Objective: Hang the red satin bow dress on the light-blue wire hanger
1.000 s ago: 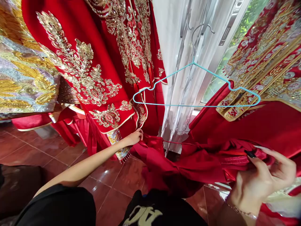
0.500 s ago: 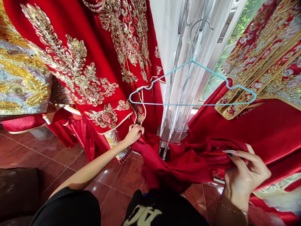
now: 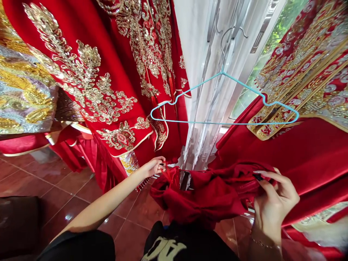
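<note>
Cloth (image 3: 202, 199), red and bunched, in fingertip pinches of left hand (image 3: 154, 167), perhaps by a strap (image 3: 169, 176), and right hand (image 3: 277, 195).

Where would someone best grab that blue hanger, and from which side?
The blue hanger is probably best gripped at its neck, just under the metal hook, from the person's side: its two sloping arms meet there, so it should balance, and nothing covers that spot. The red garment in the left hand and right hand hangs lower.

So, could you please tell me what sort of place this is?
Perhaps a costume or formalwear shop: a gold-embroidered red jacket, a beaded garment beside a window, and a turquoise hanger.
</note>
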Tool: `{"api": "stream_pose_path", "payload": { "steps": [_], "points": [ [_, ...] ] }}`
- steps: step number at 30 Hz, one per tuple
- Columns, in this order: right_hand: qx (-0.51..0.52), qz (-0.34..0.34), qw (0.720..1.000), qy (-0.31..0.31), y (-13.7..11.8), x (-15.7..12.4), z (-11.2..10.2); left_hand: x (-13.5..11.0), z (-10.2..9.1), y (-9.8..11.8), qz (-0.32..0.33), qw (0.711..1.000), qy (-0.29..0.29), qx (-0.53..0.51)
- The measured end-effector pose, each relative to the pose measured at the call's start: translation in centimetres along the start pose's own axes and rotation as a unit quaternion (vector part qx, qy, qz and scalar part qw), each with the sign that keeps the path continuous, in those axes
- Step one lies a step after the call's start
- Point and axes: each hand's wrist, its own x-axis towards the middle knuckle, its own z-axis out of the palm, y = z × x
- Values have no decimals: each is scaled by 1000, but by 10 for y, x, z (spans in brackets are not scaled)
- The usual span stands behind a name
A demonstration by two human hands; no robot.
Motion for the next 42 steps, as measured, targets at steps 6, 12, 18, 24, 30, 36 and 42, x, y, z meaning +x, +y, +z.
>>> {"api": "stream_pose_path", "payload": {
  "steps": [6,12,18,24,30,36,42],
  "points": [
    [15,129,990,-50,5,-9,14,-44,63,5,100,969,-47,-221],
    [51,208,963,-164,1,-40,36,-42,153,22,294,950,-37,-101],
    [84,228,944,-224,4,-47,32,-24,141,26,293,955,-55,4],
    [-180,64,922,-337,24,-22,9,-27,124,24,198,956,-24,-216],
    [-147,43,871,-467,30,-30,19,-38,142,24,225,967,-41,-113],
    [7,203,870,-450,41,-48,40,-48,151,27,265,963,-31,37],
    [-79,60,980,-175,48,-40,23,-55,133,31,284,954,15,-93]
  ]
}}
